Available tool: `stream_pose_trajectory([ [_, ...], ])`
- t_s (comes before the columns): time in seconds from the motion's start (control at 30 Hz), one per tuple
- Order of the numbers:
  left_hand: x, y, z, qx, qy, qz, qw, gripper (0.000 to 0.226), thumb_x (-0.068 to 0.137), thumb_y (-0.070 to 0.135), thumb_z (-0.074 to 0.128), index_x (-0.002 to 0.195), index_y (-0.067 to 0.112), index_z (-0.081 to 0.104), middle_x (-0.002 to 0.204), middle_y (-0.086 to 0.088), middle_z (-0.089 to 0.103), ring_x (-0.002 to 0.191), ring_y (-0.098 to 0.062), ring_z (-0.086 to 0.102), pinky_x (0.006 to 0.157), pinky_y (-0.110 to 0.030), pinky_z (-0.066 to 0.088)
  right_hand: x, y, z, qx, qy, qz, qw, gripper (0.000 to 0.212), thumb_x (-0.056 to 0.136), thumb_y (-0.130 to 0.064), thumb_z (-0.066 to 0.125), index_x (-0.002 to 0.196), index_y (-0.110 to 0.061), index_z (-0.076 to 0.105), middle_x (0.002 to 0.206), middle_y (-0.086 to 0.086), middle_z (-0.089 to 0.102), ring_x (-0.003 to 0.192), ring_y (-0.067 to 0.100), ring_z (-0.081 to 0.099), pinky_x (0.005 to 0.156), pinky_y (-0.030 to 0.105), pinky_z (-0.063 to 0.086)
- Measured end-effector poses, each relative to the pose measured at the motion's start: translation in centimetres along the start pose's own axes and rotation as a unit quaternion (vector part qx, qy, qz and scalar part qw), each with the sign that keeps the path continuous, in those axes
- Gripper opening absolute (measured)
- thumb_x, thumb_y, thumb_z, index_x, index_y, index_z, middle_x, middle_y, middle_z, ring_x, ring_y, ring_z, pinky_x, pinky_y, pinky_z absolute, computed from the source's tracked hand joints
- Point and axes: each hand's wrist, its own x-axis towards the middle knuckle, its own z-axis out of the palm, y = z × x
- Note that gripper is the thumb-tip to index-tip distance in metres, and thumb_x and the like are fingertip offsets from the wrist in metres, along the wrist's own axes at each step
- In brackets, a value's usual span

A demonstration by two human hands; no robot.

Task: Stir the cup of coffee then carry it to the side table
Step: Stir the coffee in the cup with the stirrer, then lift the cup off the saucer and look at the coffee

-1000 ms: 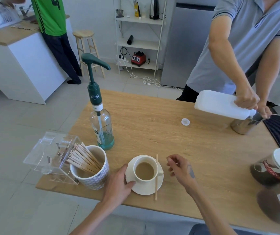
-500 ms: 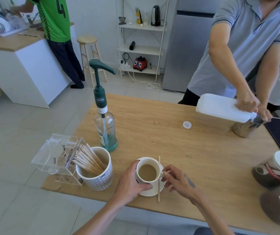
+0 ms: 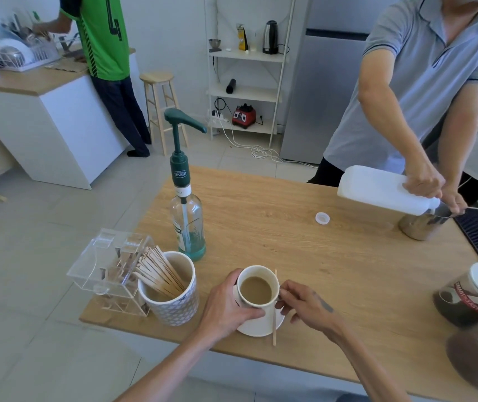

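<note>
Both hands — left hand (image 3: 227,307); right hand (image 3: 304,303) — around coffee cup (image 3: 256,288)

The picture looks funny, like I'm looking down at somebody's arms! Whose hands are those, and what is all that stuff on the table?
The camera sits on a person's head, so you see their own arms reaching out. No robot here. The left hand wraps around a white cup of coffee standing on a saucer. The right hand pinches at the cup's handle side. A wooden stir stick lies across the saucer. Nearby on the wooden table are a mug of stir sticks and a pump bottle. Across the table, another person pours from a white jug.
</note>
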Motion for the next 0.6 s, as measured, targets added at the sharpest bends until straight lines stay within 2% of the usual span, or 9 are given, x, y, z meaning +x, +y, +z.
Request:
stream_pose_trajectory([
  [0.13,0.9,2.1,-2.0,-0.005,0.005,0.015,1.000,0.083,0.053,0.047,0.096,0.127,0.033,0.062,0.111,0.021,0.072,0.105,0.009,0.064,0.088,-0.023,0.056,-1.2,-3.5,-1.4,0.060,-0.022,0.005,0.998,0.026,0.106,-0.025,0.042,0.088,-0.015,0.058,0.084,0.002,0.073,0.078,0.012,0.066,0.063,0.024,0.051],
  [0.27,2.0,4.7,-4.8,-0.016,0.008,0.029,0.999,0.079,0.054,0.041,0.100,0.123,0.037,0.062,0.109,0.023,0.073,0.102,0.016,0.062,0.085,-0.012,0.050,-1.8,-7.1,-2.7,0.105,-0.027,-0.031,0.994,0.028,0.105,-0.028,0.044,0.089,-0.013,0.060,0.082,0.007,0.068,0.074,0.018,0.059,0.063,0.028,0.049],
  [0.4,2.5,7.4,-8.0,-0.030,0.019,0.040,0.999,0.077,0.057,0.038,0.099,0.126,0.030,0.065,0.109,0.019,0.074,0.103,0.009,0.065,0.088,-0.018,0.054,-2.0,-10.7,-3.6,0.115,-0.013,-0.063,0.991,0.034,0.105,-0.031,0.045,0.087,-0.007,0.061,0.078,0.006,0.065,0.071,0.019,0.054,0.062,0.031,0.047],
  [0.47,2.7,8.7,-9.5,-0.042,0.027,0.042,0.998,0.080,0.057,0.039,0.099,0.129,0.029,0.065,0.112,0.016,0.074,0.104,0.004,0.066,0.090,-0.028,0.059,-1.9,-12.5,-4.0,0.100,-0.006,-0.081,0.992,0.040,0.105,-0.033,0.044,0.087,0.001,0.058,0.075,0.004,0.064,0.069,0.018,0.052,0.062,0.032,0.047],
  [0.53,3.0,10.0,-11.3,-0.054,0.029,0.045,0.997,0.081,0.058,0.041,0.098,0.131,0.030,0.064,0.115,0.014,0.073,0.107,-0.003,0.068,0.084,-0.038,0.064,-1.8,-14.4,-4.3,0.092,0.003,-0.100,0.991,0.043,0.105,-0.034,0.043,0.091,0.005,0.056,0.074,0.003,0.064,0.067,0.017,0.051,0.062,0.032,0.046],
  [0.6,3.1,11.4,-13.1,-0.069,0.032,0.053,0.996,0.080,0.062,0.037,0.098,0.133,0.030,0.062,0.118,0.011,0.072,0.107,-0.010,0.068,0.068,-0.032,0.064,-1.7,-16.5,-4.4,0.093,0.015,-0.118,0.989,0.041,0.105,-0.032,0.042,0.087,0.001,0.057,0.072,0.004,0.063,0.066,0.017,0.050,0.061,0.031,0.045],
])
